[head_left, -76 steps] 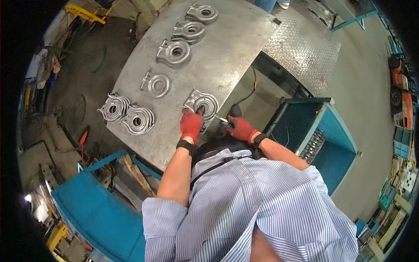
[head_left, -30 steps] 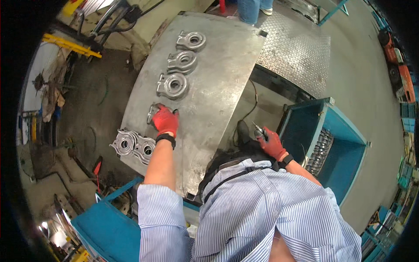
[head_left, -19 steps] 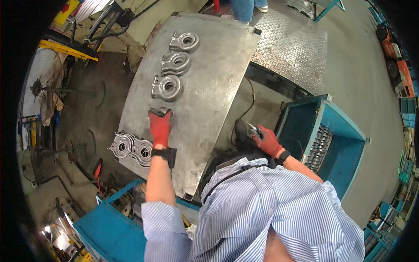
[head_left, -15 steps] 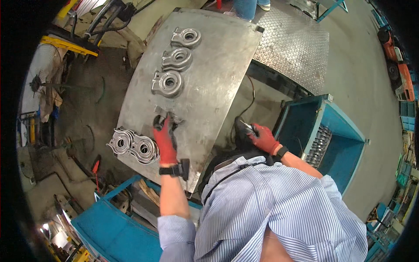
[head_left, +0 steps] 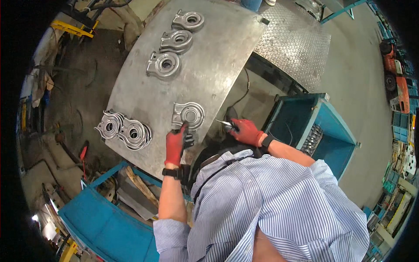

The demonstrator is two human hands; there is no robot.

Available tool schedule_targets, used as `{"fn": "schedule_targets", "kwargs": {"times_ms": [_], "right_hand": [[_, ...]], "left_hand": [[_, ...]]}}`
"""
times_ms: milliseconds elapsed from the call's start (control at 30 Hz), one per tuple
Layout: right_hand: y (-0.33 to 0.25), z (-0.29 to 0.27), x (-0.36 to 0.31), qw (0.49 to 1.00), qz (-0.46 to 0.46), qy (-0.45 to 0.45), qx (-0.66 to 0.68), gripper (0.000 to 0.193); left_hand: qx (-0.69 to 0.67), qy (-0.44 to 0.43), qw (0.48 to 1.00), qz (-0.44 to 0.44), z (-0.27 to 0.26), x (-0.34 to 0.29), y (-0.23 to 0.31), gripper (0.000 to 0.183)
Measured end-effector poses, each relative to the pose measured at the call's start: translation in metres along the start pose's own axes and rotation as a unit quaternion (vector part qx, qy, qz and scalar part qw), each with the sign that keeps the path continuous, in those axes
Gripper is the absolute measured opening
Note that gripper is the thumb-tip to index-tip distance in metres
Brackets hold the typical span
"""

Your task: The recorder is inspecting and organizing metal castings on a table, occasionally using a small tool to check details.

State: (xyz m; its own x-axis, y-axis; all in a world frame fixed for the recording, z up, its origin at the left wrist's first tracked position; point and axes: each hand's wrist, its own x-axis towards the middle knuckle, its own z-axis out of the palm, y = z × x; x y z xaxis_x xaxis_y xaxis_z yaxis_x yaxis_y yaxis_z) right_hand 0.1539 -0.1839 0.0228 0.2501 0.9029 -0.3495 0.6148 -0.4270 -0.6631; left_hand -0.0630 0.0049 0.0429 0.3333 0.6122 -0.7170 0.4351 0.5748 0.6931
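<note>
My left hand point(head_left: 176, 146), in a red and black glove, is at the lower rim of a ring-shaped stamped metal bracket point(head_left: 200, 114). One finger reaches onto the ring and the others are curled beside it. The bracket lies flat near the right edge of the steel table point(head_left: 218, 56). My right hand point(head_left: 247, 132), gloved alike, is wrapped around a small hand tool point(head_left: 228, 125) with a thin pointed metal tip. That tip points left toward the bracket, apart from it. Most of the tool's body is hidden by the glove.
Three similar brackets point(head_left: 166, 64) stand in a row farther up the table. Stacked brackets point(head_left: 134, 133) sit at its left edge. A blue metal bin point(head_left: 336, 126) holding metal parts stands at right. A dark hose point(head_left: 244, 92) hangs beside the table; another blue container point(head_left: 109, 227) is lower left.
My left hand has moved right and down; the bracket, formerly a blur by its fingers, now lies flat and distinct. My right hand has brought the tool left toward it. The view has shifted slightly.
</note>
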Motion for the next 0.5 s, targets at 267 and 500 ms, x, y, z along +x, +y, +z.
{"fn": "schedule_targets", "kwargs": {"times_ms": [267, 500], "right_hand": [[-0.019, 0.010, 0.017, 0.999, -0.044, 0.009, -0.012, 0.042], [-0.013, 0.017, 0.016, 1.000, -0.014, 0.005, -0.021, 0.039]], "left_hand": [[0.231, 0.135, 0.957, 0.112, 0.029, 0.056, -0.036, 0.050], [0.337, 0.142, 0.915, 0.168, 0.037, 0.070, -0.052, 0.041]]}}
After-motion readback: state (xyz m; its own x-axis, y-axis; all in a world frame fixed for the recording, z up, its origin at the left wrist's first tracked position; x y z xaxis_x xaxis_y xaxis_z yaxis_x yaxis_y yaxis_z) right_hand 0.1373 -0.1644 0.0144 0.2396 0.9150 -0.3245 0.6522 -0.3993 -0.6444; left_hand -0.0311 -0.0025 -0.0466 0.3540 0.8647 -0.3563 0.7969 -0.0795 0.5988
